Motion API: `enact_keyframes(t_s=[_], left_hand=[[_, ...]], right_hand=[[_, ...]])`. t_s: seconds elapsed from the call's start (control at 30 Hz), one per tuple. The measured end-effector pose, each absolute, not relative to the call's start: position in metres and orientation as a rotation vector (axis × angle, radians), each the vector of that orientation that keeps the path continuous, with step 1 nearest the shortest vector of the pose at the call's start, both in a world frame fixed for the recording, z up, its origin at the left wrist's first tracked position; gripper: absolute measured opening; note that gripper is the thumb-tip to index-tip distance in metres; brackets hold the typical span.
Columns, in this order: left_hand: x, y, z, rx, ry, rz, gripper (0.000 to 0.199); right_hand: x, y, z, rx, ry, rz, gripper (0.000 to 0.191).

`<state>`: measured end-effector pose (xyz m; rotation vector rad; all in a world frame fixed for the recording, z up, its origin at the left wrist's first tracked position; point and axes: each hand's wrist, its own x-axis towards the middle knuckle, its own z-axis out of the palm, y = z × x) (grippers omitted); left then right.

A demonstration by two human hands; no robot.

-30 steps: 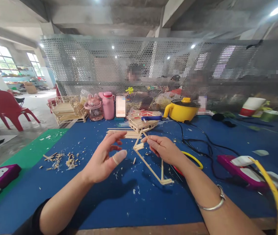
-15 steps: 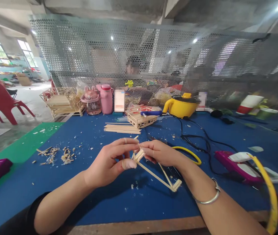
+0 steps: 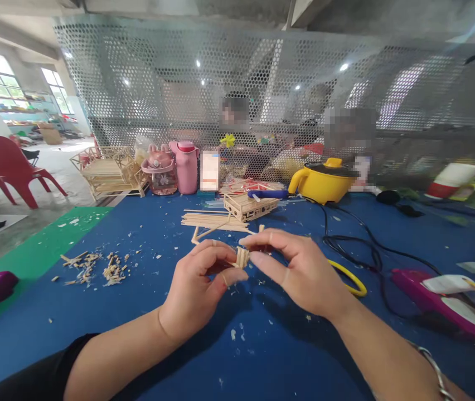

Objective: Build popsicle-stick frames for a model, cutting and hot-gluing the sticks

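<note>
Stick frame [image 3: 242, 257] farther off — blue tabletop [image 3: 107, 306]

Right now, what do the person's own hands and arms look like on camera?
Left hand: a black sleeve ends partway along the forearm; a thin pale band rings the thumb. Right hand: silver-coloured bracelet, no sleeve in view, similar thumb band.

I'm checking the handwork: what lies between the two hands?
The head view shows a short bundle of wooden sticks between the left hand and right hand.
</note>
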<state>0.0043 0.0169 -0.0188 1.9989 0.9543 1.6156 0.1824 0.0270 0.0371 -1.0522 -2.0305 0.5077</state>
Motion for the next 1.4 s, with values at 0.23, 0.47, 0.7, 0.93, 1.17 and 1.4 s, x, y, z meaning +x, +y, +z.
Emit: enact_keyframes(t_s=[0.23, 0.47, 0.7, 0.93, 1.17, 1.4], left_hand=[[0.0, 0.017, -0.029, 1.931, 1.031, 1.511, 0.009], [-0.002, 0.015, -0.03, 1.881, 1.017, 1.445, 0.01], [-0.002, 0.013, -0.029, 1.909, 1.05, 1.43, 0.011], [-0.002, 0.013, -0.028, 1.939, 1.044, 1.458, 0.011], [-0.003, 0.012, -0.027, 1.96, 1.068, 1.453, 0.009], [-0.004, 0.012, -0.029, 1.926, 1.069, 1.449, 0.009]], right_hand=[[0.176, 0.029, 0.019, -1.152, -1.983, 0.822, 0.016], [0.171, 0.029, 0.015, -1.143, -1.912, 0.915, 0.013], [0.167, 0.028, 0.012, -1.184, -1.827, 0.986, 0.012], [0.164, 0.027, 0.01, -1.091, -1.751, 1.034, 0.014], [0.165, 0.031, 0.005, -1.081, -1.686, 1.17, 0.017], [0.164, 0.03, 0.003, -1.069, -1.676, 1.113, 0.015]])
